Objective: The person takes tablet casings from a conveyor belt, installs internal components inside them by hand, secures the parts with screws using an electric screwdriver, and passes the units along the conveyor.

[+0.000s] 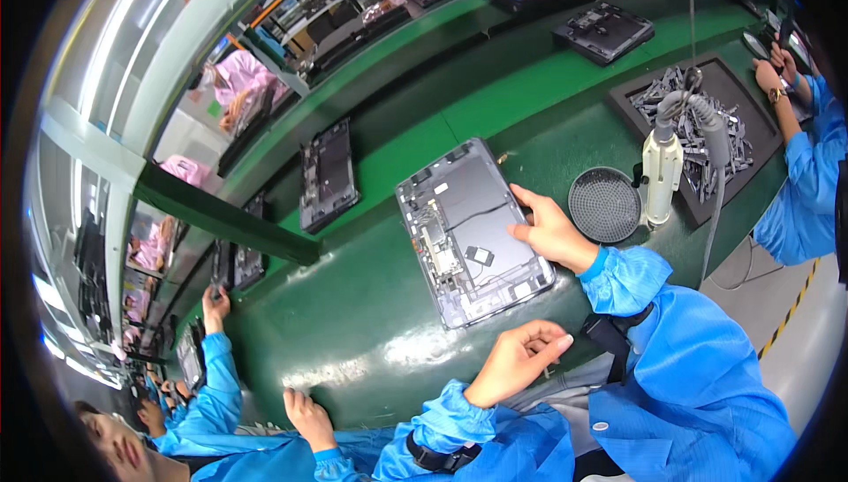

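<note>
Green matting covers the long worktop (380, 323), which curves away under the fisheye. Nearest, the left hand (519, 360) hovers off the worktop's edge, fingers loosely curled and holding nothing. Beyond it, the right hand (549, 233) rests its fingertips on the right edge of the opened tablet (473, 230), lying flat, without gripping. A careless push could slide the tablet or snag its exposed thin cables. Farther off stand a round mesh dish (604, 205) and a hanging electric screwdriver (662, 177).

Tablet's (473, 230) edge under right fingers (527, 199)
</note>
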`<state>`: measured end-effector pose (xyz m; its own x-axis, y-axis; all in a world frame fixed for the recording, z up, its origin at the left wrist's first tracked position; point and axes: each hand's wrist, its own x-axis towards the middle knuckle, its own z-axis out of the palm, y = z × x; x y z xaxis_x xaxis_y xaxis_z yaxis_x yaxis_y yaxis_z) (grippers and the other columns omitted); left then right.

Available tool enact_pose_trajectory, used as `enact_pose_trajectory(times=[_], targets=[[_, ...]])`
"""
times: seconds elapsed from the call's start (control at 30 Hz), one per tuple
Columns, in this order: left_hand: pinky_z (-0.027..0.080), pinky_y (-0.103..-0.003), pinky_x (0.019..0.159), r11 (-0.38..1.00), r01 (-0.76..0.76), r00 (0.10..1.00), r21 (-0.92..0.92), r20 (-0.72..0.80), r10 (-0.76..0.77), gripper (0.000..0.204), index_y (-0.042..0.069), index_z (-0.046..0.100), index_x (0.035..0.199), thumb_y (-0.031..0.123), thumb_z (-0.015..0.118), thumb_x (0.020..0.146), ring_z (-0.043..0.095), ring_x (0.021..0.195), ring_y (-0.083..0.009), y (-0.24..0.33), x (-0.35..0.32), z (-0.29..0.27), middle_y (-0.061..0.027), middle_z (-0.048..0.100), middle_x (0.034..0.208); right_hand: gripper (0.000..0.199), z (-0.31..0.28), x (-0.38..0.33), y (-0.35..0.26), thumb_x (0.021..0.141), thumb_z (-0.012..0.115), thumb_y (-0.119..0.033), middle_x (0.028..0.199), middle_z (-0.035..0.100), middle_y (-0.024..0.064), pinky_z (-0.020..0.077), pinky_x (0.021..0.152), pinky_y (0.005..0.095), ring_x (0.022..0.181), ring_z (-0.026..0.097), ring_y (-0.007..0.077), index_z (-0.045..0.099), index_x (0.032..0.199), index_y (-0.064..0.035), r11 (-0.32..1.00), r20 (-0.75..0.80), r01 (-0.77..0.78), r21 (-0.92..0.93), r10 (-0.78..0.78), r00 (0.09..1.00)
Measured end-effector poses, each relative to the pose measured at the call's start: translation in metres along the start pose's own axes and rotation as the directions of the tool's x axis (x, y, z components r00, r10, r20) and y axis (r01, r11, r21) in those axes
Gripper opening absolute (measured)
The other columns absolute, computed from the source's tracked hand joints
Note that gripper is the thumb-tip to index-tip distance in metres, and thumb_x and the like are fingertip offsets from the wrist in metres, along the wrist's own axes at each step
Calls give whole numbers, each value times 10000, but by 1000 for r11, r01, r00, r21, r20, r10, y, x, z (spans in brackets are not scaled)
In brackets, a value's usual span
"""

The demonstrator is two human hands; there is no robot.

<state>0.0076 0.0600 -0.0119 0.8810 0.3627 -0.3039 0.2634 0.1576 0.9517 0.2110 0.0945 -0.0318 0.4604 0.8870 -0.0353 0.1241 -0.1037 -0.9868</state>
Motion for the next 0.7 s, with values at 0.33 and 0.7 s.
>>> enact_pose_trajectory(times=[0.33, 0.7], targets=[[385, -258, 436, 634, -146, 427, 760, -530, 733, 117, -14, 607, 741, 58, 677, 801, 494, 458, -112, 7, 20, -124, -75, 548, 576, 263, 12, -29, -26, 778, 662, -125, 966, 627, 113, 496, 745, 359, 799, 621, 271, 631, 1023, -36, 817, -50, 432, -383, -485, 873], [425, -307, 514, 388, -351, 643, 852, -82, 761, 182, 40, 632, 796, 64, 732, 646, 538, 582, -218, 22, 5, -116, -58, 538, 641, 230, 23, -28, -36, 778, 674, -143, 771, 590, 96, 474, 612, 355, 670, 600, 238, 647, 990, -60, 766, 270, 416, -490, -320, 908]])
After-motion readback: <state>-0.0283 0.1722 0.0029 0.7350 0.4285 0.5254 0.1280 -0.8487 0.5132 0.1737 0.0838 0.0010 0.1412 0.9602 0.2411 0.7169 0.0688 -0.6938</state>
